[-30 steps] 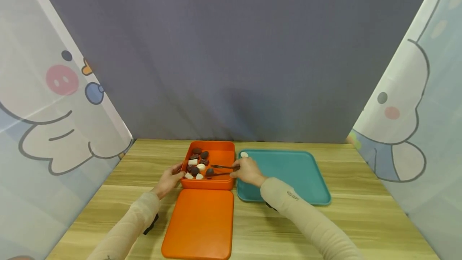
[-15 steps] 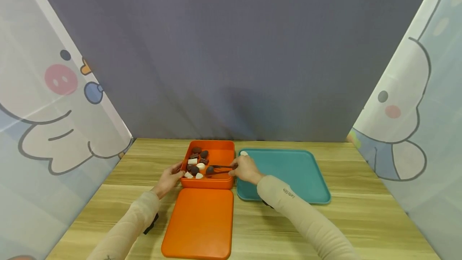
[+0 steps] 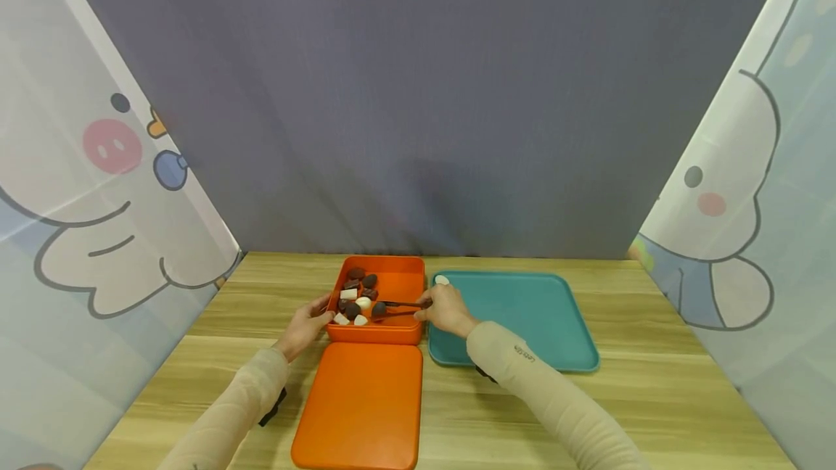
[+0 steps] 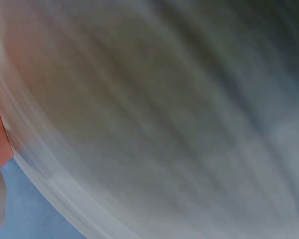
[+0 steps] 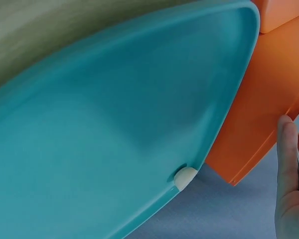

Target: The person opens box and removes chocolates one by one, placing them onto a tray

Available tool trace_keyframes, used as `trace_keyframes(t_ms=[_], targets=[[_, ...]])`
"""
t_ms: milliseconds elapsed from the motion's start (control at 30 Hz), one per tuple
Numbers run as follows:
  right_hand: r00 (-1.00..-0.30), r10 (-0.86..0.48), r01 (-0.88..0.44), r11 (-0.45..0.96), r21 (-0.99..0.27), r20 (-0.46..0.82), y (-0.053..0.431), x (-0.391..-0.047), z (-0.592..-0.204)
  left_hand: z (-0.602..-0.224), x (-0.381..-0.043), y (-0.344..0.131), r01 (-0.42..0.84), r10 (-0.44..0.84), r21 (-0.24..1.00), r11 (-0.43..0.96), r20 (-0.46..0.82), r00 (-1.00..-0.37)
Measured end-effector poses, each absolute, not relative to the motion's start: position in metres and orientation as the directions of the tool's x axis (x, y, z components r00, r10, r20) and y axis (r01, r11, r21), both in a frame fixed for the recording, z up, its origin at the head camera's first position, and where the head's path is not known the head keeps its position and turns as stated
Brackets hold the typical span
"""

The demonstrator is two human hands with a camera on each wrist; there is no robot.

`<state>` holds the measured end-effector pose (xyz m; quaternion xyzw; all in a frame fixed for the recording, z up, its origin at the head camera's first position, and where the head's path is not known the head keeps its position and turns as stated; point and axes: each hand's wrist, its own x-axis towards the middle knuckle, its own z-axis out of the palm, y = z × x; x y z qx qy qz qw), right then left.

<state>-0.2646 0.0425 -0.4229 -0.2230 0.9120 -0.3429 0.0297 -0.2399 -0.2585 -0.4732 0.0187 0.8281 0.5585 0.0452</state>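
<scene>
My left hand (image 3: 305, 326) grips the left wall of an orange box (image 3: 410, 278) in the head view, thumb near the rim. In the box's left half lie several dark brown and white chocolate-like pieces. My right hand (image 3: 447, 309) holds dark tongs (image 3: 406, 303) over the box's right wall. The tips of the tongs stand on either side of a dark round piece (image 3: 379, 309). Fingers of the right hand (image 5: 289, 169) show beside the box's outer wall (image 5: 261, 99) in the right wrist view. A sleeve blurs most of the left wrist view.
A teal tray (image 3: 516, 310) lies right of the box, with one white piece (image 3: 442, 280) in its far left corner. The flat orange lid (image 3: 362, 405) lies in front of the box. Behind the wooden table (image 3: 653, 354) hangs a grey curtain (image 3: 418, 93).
The arms of the tongs have drawn slightly closer together around the dark piece. My left hand stays on the box; the tray and lid have not moved.
</scene>
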Motion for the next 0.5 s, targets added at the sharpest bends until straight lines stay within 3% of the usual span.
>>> trace_keyframes(t_ms=[500], targets=[[-0.892, -0.439, -0.379, 0.594, -0.709, 0.109, 0.0489, -0.2667, -0.4326, -0.4721, -0.2400, -0.2574, -0.025, 0.067, 0.928, 0.371, -0.053, -0.996]])
